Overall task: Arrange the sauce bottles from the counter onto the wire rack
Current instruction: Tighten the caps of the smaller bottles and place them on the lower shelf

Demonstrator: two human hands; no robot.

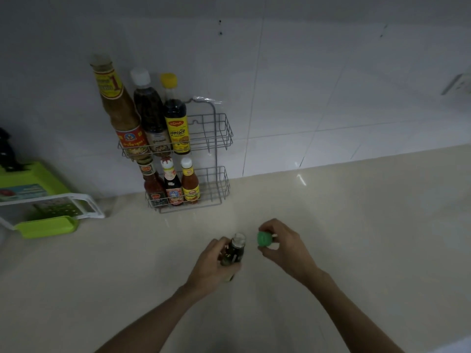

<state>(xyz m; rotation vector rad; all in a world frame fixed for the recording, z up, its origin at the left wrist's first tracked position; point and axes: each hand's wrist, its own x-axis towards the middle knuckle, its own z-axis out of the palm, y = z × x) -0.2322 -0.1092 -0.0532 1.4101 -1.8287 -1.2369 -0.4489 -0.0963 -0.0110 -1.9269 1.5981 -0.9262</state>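
Left hand [214, 261] is wrapping round a dark bottle [235, 250] standing on the counter [356, 238], w/ its white neck showing uncapped. Right hand [283, 244] is pinching a green cap [264, 238] just beside the neck, not on it yet. Wire rack [216, 138] is sitting against the wall w/ six bottles filling the left of both tiers, right side free. Risk, imo: cap going on crooked, so sauce leaking when the bottle's lifted or tipped towards the rack.
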